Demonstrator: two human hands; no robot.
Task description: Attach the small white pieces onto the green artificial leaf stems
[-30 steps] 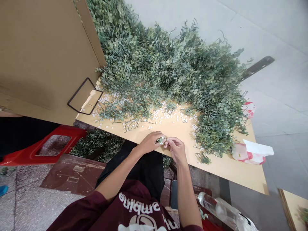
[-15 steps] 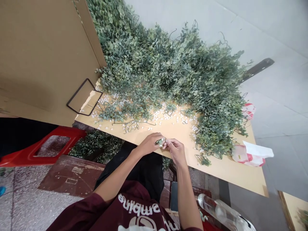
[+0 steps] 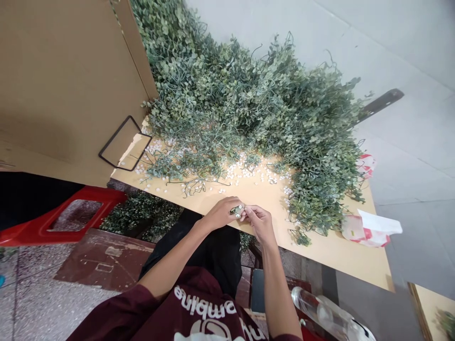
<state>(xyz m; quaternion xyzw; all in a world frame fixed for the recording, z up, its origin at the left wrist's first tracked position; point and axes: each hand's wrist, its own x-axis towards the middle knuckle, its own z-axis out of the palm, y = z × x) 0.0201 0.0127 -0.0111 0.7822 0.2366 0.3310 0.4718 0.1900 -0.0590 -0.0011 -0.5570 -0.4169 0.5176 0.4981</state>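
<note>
Both hands work at the near edge of the tabletop (image 3: 334, 248), fingertips meeting. The left hand (image 3: 222, 213) has a closed grip around a small green sprig (image 3: 236, 211), two white discs (image 3: 237, 216) showing at its exposed end. The right hand (image 3: 262, 225) forms a narrow pinch against the left fingertips, just beside the sprig; whatever lies between its thumb and finger is too small to make out. Compared with the views of the preceding second, change is slight: the hands keep nearly the same place, the sprig remains in the left hand, and only the finger posture of the right hand differs a little. This suggests fine fingertip work on a piece that is not yet released.

Beyond the hands lies a strip of bare surface, then a scatter of loose white pieces (image 3: 272, 179), mixed with thin green stems. Behind these rises a large heap of foliage (image 3: 263, 94), curving round toward the right end. A black wire frame (image 3: 114, 135) lies at the left, against brown cardboard (image 3: 64, 85). A red-and-white packet (image 3: 351, 227) stands at the right, a white sheet projecting from it. Below the left edge are further greenery (image 3: 152, 213) and a red stool (image 3: 110, 206).
</note>
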